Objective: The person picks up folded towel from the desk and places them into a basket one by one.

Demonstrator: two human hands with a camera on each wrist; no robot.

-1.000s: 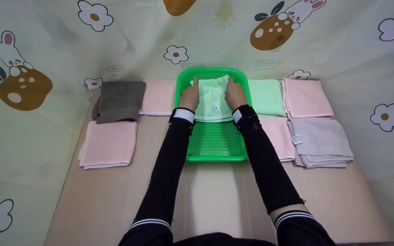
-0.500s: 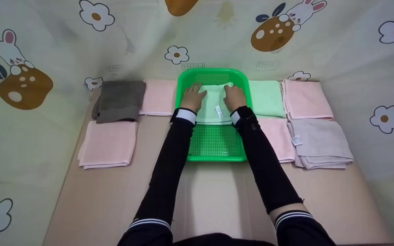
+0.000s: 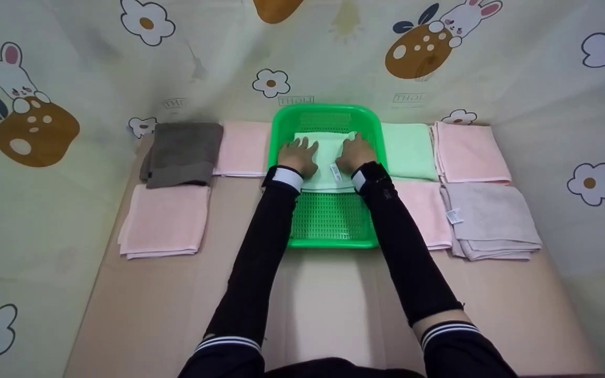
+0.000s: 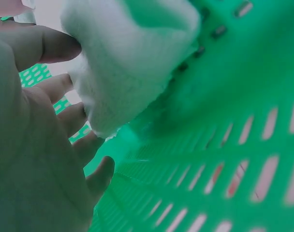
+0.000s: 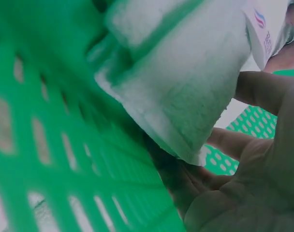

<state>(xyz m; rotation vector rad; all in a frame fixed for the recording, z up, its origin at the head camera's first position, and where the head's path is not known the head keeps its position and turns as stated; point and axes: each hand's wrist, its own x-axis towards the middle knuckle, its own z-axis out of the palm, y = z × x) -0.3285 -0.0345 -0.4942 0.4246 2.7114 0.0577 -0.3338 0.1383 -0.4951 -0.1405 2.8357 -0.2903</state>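
A folded light green towel [image 3: 326,178] with a white tag lies in the far half of a green plastic basket [image 3: 334,243]. My left hand [image 3: 298,156] rests on its left side with fingers spread. In the left wrist view, the fingertips touch the edge of the towel [image 4: 123,72]. At the towel's far right corner is my right hand [image 3: 356,153]. The right wrist view shows that hand's fingers [image 5: 224,141] loosely extended against the towel [image 5: 181,82], some partly hidden behind its corner. Slatted basket walls stand close beside both hands.
Left of the basket are a dark grey folded towel [image 3: 187,155], a pink towel [image 3: 244,148] and a nearer pink towel [image 3: 168,220]. On its right lie a green towel [image 3: 410,151], pink towels [image 3: 473,152] and a lilac-grey towel [image 3: 494,215]. A patterned curtain [image 3: 218,58] hangs behind.
The green towel has settled lower in the basket and slightly nearer. My left hand's fingers have let go of its far edge and spread on it; the right hand has shifted slightly inward and nearer.
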